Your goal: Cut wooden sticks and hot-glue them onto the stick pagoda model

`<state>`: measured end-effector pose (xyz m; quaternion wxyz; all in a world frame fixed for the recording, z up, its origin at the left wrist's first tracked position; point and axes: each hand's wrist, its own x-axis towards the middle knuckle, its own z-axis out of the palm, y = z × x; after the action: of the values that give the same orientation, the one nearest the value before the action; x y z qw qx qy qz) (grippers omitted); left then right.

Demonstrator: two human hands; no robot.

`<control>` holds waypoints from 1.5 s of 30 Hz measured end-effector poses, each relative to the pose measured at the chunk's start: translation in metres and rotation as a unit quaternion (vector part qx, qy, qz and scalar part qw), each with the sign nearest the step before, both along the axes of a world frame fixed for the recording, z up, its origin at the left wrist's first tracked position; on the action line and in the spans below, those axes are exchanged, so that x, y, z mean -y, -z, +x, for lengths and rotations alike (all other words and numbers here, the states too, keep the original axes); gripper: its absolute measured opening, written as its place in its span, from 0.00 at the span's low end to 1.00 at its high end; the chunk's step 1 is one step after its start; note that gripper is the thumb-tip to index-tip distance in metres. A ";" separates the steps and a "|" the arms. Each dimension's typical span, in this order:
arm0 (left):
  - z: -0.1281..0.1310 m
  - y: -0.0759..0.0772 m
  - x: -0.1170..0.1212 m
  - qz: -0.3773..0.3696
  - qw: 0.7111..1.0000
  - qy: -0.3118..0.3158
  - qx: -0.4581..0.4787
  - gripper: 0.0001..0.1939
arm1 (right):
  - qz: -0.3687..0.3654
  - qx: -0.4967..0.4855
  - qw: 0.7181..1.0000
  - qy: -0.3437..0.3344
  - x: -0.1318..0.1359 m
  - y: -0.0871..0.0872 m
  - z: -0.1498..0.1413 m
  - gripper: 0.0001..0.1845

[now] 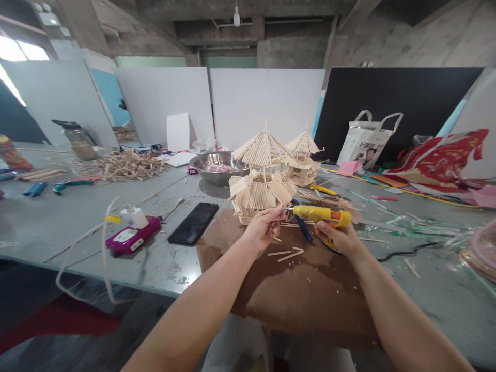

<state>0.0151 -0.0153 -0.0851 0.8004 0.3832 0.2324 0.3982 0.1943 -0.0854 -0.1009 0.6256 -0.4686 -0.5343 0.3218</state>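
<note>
My right hand [337,236] is wrapped round the grip of a yellow hot glue gun [318,213], whose metal nozzle points left. Right at that nozzle, the fingers of my left hand [268,227] are pinched together; whatever small piece they hold is too hidden to make out. Just behind my left hand stands a model pavilion of thin wooden sticks [261,194], with a pointed upper roof and a flared lower one. A second stick pavilion [303,160] is behind it to the right. Loose wooden sticks [290,254] lie on the brown board [294,294] below my hands.
Blue-handled pliers [303,227] lie close behind the glue gun, with yellow-handled pliers [323,190] farther back. Leftward are a black phone [194,223], a purple power strip [134,236] with a cable, a metal bowl [217,175] and a stick pile [126,165]. A black cord [411,250] runs right.
</note>
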 end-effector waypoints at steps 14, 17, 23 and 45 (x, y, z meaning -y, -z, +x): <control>0.001 0.000 0.001 0.001 1.000 -0.004 -0.006 0.07 | -0.041 0.026 0.999 -0.019 0.002 -0.003 -0.003 0.19; 0.001 0.000 0.000 0.001 1.000 -0.004 -0.008 0.07 | -0.038 0.018 0.999 -0.020 0.002 -0.002 -0.002 0.19; 0.001 0.000 0.001 -0.002 1.000 -0.004 -0.009 0.07 | -0.026 0.030 0.999 -0.017 0.001 -0.003 -0.001 0.19; 0.000 0.001 0.002 0.033 0.999 0.008 -0.021 0.09 | -0.064 0.034 0.997 0.005 0.003 -0.007 -0.002 0.21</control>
<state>0.0155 -0.0174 -0.0862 0.7852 0.4195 0.2334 0.3912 0.1921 -0.0884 -0.0937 0.5779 -0.5209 -0.5309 0.3359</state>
